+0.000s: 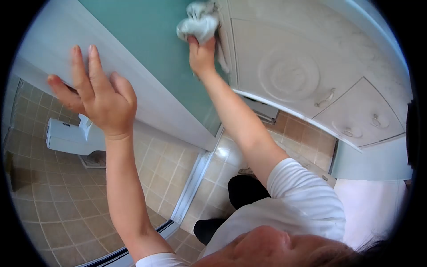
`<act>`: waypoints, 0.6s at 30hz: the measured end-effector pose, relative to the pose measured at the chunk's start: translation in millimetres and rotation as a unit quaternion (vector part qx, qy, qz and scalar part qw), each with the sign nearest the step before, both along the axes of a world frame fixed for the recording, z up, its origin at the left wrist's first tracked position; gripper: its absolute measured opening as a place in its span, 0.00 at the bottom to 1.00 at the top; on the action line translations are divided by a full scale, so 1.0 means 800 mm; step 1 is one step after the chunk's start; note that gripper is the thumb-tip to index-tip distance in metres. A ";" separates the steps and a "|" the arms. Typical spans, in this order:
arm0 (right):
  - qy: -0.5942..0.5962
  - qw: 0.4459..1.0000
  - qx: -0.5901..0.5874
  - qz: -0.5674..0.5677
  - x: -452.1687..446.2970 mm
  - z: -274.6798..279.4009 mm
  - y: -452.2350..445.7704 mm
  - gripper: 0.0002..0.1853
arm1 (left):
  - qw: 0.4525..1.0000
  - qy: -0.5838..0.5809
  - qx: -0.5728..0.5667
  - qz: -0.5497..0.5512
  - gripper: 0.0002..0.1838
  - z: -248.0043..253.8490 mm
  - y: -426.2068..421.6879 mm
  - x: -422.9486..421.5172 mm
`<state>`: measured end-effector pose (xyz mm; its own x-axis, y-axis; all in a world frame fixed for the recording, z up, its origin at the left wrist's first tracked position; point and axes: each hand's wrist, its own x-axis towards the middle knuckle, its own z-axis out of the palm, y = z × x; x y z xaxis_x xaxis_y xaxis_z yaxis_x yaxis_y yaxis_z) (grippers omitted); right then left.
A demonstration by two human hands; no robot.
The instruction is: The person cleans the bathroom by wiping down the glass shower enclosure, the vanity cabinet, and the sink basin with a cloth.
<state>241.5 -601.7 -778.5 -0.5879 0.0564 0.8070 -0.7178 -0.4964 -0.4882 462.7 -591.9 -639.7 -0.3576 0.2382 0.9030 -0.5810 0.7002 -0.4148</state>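
My left hand (100, 95) is raised with its fingers spread, against or just in front of the pale frame (129, 66) of a sliding door; nothing is in it. At the top centre, my right hand (203, 55) grips a crumpled white cloth (200, 26). The cloth lies over the green glass panel (147, 31) near its right edge, beside the cream cabinet. Part of the cloth hangs down along the cabinet's side. The fingers of my right hand are partly hidden by the cloth.
A cream cabinet (284, 53) with round relief and metal handles fills the upper right. A white toilet (73, 135) stands on the left beyond the door. A metal floor track (191, 189) runs across the beige tiles. My dark-clad feet or legs show low in the centre.
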 end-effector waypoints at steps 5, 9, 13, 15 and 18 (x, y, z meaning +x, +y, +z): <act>-0.079 0.976 0.204 0.016 0.004 -0.040 0.078 0.16 | 0.999 0.017 0.035 0.010 0.25 -0.006 0.003 -0.001; 0.137 0.967 0.201 -0.082 -0.041 0.055 0.150 0.19 | 0.998 0.024 0.046 0.018 0.26 -0.009 0.003 -0.006; 0.470 0.787 0.231 -0.326 -0.056 0.149 0.181 0.15 | 0.998 0.032 0.054 0.016 0.27 -0.010 0.005 -0.008; 0.551 0.673 0.327 -0.371 -0.059 0.154 0.173 0.08 | 0.998 0.041 0.051 0.012 0.27 -0.008 0.005 -0.006; 0.549 0.654 0.389 -0.347 -0.060 0.160 0.175 0.07 | 0.998 0.048 0.040 0.011 0.27 -0.007 0.003 -0.008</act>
